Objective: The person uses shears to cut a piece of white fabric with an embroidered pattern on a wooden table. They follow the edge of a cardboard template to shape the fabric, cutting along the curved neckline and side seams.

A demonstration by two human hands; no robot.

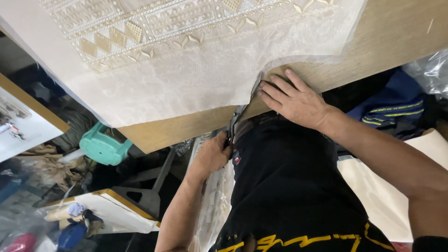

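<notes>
**A:** What is the cloth like?

**B:** The cloth [186,74] is thin, pale and half see-through, like netting, with a stiff cream and gold band of stitched diamonds and leaf shapes along its upper part. It lies flat on a wooden table [396,32] with a fine, matte grain, and its cut edge ends near the table's edge.

**A:** And the hands?

**B:** The left hand [212,154] is curled tight around the handles of dark metal scissors [242,107], whose blades run up to the cloth's edge. The right hand [291,98] lies flat on the table just beside the blades, fingers straight and slightly spread, holding nothing.

**A:** Anything holding other things?

**B:** A clear, crinkled plastic bag [431,70] at the right; I cannot tell what is in it. A smooth teal plastic stool [105,147] stands below the table.
</notes>
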